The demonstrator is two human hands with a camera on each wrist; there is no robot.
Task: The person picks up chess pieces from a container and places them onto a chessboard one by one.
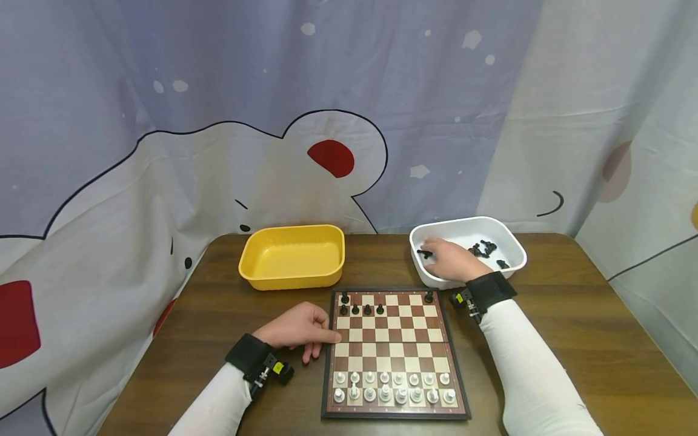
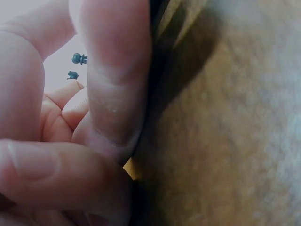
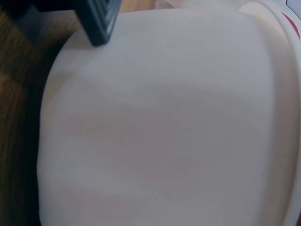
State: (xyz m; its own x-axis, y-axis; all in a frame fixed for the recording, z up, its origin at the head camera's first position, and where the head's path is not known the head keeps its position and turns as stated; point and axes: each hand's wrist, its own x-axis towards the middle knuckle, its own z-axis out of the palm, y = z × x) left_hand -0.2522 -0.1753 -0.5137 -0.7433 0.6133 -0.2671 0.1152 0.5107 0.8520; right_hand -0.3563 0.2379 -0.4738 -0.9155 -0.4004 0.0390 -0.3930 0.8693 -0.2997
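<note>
The chessboard [image 1: 400, 330] lay flat on the counter [image 1: 545, 284], white pieces [image 1: 385, 393] in two rows along its six o'clock side. Six black pieces [image 1: 367, 309] stood on the far side: one in each corner, at eleven and one o'clock, and four in a line running inward from the nine o'clock edge. At one o'clock beyond the board, the right hand [image 1: 457, 261] reached into the white tub [image 1: 493, 230], fingers beside a black piece; whether its grip had closed on it could not be told. Loose pieces [image 1: 482, 248] lay near its three o'clock. At nine o'clock the left hand [image 1: 297, 327], its grip relaxed, touched the board's rim. The yellow tub [image 1: 291, 251] sat between ten and eleven.
</note>
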